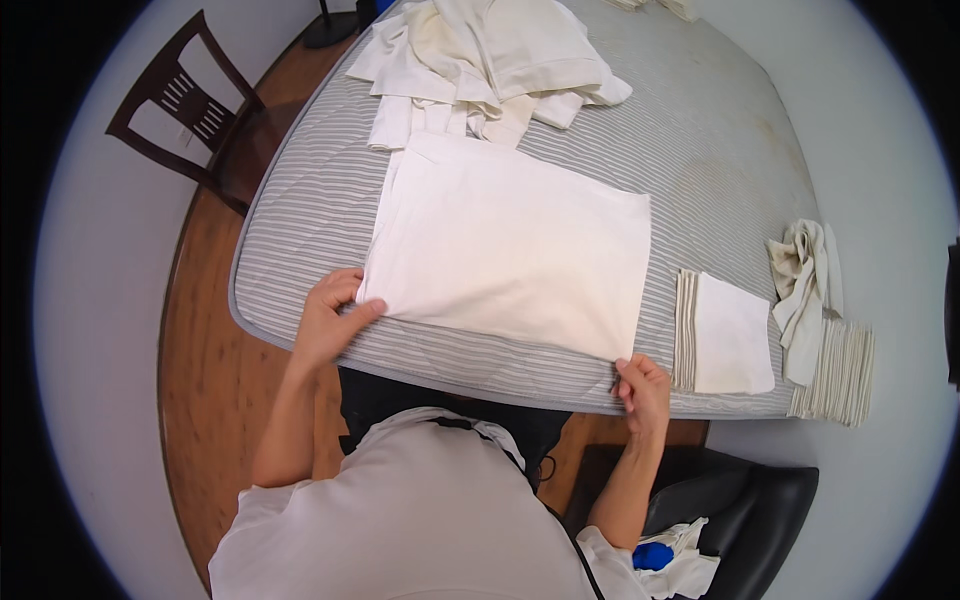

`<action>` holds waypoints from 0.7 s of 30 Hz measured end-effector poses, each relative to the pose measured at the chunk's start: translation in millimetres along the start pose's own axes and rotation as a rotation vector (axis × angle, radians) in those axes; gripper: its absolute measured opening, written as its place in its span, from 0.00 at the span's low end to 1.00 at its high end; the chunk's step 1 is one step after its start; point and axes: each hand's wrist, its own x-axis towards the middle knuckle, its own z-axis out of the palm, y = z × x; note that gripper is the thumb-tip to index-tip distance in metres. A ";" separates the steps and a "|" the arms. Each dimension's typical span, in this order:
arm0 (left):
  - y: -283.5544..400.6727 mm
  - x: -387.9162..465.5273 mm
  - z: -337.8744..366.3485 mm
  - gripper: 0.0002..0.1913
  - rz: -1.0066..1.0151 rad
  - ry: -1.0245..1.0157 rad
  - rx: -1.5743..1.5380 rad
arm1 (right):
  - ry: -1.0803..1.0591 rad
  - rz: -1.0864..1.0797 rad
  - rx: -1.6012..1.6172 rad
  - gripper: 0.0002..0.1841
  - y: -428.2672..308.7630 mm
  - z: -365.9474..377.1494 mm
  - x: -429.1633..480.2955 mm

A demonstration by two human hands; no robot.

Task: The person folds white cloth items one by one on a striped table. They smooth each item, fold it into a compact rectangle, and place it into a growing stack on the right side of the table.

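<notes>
A white cloth [510, 240] lies spread flat on the striped mattress [315, 225], folded into layers along its left side. My left hand [332, 315] pinches its near left corner, thumb on top and fingers beneath. At the near right corner, my right hand [641, 386] grips the fabric between thumb and fingers. The near edge is pulled taut between both hands, with soft creases running toward the right corner.
Beyond the cloth is a loose heap of white cloths [487, 60]. To the right stand a stack of folded cloths [731, 334], a crumpled cloth [802, 285] and a taller folded stack [836, 375]. A wooden chair [195, 105] is at left; a black leather seat [772, 517] holds more cloths.
</notes>
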 end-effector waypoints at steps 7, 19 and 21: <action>-15.6 -6.2 13.8 0.07 0.098 0.209 0.127 | 0.028 -0.034 -0.218 0.18 9.0 -2.7 11.6; -24.6 -43.4 28.5 0.08 0.093 0.619 0.502 | -0.209 0.084 -0.645 0.26 -19.4 1.8 -0.2; -12.4 -40.1 32.0 0.14 0.057 0.694 0.560 | -0.134 0.021 -0.641 0.24 -24.9 2.2 7.8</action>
